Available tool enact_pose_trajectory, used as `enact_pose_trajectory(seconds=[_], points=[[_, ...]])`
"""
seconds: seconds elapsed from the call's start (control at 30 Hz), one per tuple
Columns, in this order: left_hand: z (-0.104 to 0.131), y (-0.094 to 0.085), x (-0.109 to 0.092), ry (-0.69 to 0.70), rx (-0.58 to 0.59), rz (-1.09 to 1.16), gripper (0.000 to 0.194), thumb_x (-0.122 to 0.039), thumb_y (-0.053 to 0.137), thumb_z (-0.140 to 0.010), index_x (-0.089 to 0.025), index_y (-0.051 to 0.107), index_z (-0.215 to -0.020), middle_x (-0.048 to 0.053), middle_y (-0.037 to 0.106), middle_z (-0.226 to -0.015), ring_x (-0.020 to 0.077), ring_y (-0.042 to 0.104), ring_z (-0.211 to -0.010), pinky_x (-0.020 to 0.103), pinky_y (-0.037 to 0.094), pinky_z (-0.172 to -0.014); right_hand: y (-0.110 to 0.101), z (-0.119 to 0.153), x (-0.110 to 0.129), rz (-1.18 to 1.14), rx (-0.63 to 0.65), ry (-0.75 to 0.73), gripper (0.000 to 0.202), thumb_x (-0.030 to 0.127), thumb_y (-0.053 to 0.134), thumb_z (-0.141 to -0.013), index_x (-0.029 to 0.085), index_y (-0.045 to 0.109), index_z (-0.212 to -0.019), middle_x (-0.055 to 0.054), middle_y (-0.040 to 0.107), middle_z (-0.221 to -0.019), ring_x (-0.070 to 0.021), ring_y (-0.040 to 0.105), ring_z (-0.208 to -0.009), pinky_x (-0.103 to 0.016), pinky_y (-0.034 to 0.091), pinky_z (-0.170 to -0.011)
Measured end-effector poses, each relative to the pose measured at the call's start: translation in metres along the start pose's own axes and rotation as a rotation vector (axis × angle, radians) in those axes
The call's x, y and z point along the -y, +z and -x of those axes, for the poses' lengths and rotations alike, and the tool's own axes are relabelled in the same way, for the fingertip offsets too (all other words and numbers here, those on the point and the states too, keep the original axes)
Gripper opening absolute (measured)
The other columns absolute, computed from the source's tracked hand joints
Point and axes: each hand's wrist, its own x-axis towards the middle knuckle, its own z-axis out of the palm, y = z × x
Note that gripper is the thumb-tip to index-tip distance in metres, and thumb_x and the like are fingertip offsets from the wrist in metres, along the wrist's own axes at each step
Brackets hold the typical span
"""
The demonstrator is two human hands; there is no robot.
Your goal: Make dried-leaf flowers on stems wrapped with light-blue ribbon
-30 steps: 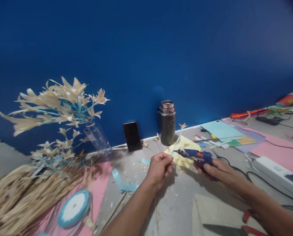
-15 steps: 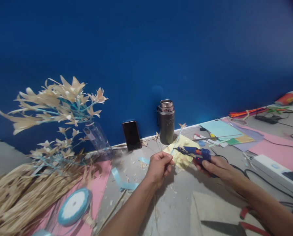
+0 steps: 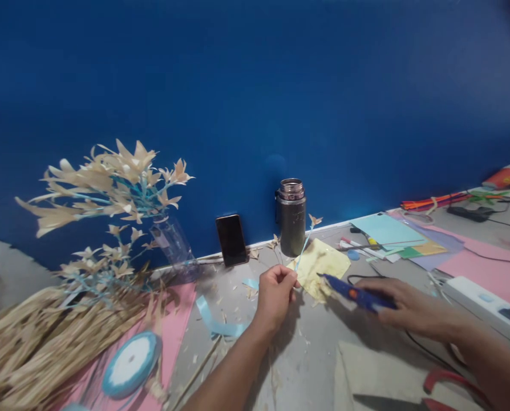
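Observation:
My left hand [image 3: 277,290] pinches the lower end of a thin blue-wrapped stem [image 3: 305,244] topped by a small pale flower [image 3: 315,220]. The stem stands nearly upright in front of a crumpled yellow paper [image 3: 323,265]. To the right, my right hand [image 3: 403,305] is closed around a blue glue gun [image 3: 353,292], its dark nozzle pointing left over the yellow paper's lower edge. The nozzle and the stem are apart.
A dark flask [image 3: 291,222] and a phone [image 3: 231,240] stand by the blue wall. Pale flowers [image 3: 126,182] fill a clear bottle at left, above dried husks [image 3: 62,342] and a ribbon spool [image 3: 130,364]. Red-handled scissors [image 3: 438,379] and a power strip [image 3: 486,305] lie at right.
My right hand has drawn the glue gun right and down, away from the stem. My left hand still pinches the stem in nearly the same place.

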Motion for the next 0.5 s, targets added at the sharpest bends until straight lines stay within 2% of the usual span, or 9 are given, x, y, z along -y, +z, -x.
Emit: enact_pose_trajectory(seconds=[0.1,0.17,0.23,0.3,0.37,0.43,0.5], points=[[0.000,0.000,-0.002,0.052,-0.005,-0.033,0.025,-0.036,0.069,-0.073,-0.014,0.060,-0.067,0.002,0.064,-0.062,0.0047,0.043,-0.039,0.018,0.027,-0.040,0.002,-0.001,0.001,0.201,0.080,0.010,0.029,0.029,0.070,-0.071,0.024,0.073,-0.100,-0.006,0.071,-0.096,-0.0259,0.062,-0.087,-0.031,0.046,-0.075],[0.002,0.001,-0.005,0.050,0.023,-0.027,0.026,-0.038,0.069,-0.073,-0.015,0.060,-0.068,0.002,0.064,-0.063,0.0047,0.043,-0.039,0.018,0.028,-0.040,0.004,-0.002,0.002,0.224,0.150,-0.003,0.030,0.028,0.071,-0.072,0.025,0.074,-0.102,-0.005,0.071,-0.098,-0.0259,0.063,-0.089,-0.031,0.047,-0.077],[0.006,0.004,-0.008,0.024,0.079,-0.001,0.027,-0.039,0.070,-0.073,-0.015,0.059,-0.069,0.001,0.065,-0.063,0.0045,0.043,-0.039,0.018,0.028,-0.040,0.004,-0.003,0.004,0.162,0.150,-0.034,0.034,0.034,0.072,-0.075,0.026,0.074,-0.108,-0.007,0.070,-0.107,-0.0274,0.063,-0.097,-0.033,0.048,-0.083],[0.012,0.007,-0.011,-0.023,0.151,0.028,0.028,-0.039,0.072,-0.072,-0.015,0.059,-0.071,0.001,0.065,-0.064,0.0045,0.044,-0.039,0.017,0.027,-0.039,0.003,-0.004,0.006,0.054,0.036,-0.017,0.038,0.043,0.069,-0.080,0.025,0.074,-0.112,-0.009,0.069,-0.116,-0.0295,0.062,-0.104,-0.036,0.047,-0.089],[0.018,0.012,-0.013,-0.073,0.228,0.045,0.029,-0.040,0.074,-0.072,-0.015,0.059,-0.072,0.001,0.065,-0.064,0.0047,0.045,-0.039,0.016,0.026,-0.037,0.004,-0.006,0.008,-0.111,-0.142,0.050,0.042,0.051,0.065,-0.083,0.023,0.074,-0.112,-0.011,0.070,-0.115,-0.0287,0.062,-0.101,-0.037,0.047,-0.086],[0.024,0.016,-0.013,-0.111,0.297,0.052,0.029,-0.039,0.075,-0.072,-0.015,0.059,-0.073,0.001,0.065,-0.064,0.0048,0.045,-0.039,0.016,0.025,-0.036,0.008,-0.008,0.009,-0.331,-0.281,0.099,0.046,0.055,0.064,-0.084,0.022,0.073,-0.115,-0.010,0.070,-0.107,-0.0224,0.060,-0.084,-0.033,0.047,-0.073],[0.029,0.021,-0.011,-0.141,0.359,0.066,0.029,-0.039,0.075,-0.073,-0.015,0.060,-0.073,0.001,0.065,-0.063,0.0049,0.045,-0.038,0.016,0.025,-0.034,0.014,-0.010,0.008,-0.542,-0.341,0.112,0.046,0.054,0.068,-0.083,0.020,0.071,-0.115,-0.006,0.068,-0.093,-0.0147,0.051,-0.066,-0.028,0.040,-0.059]])
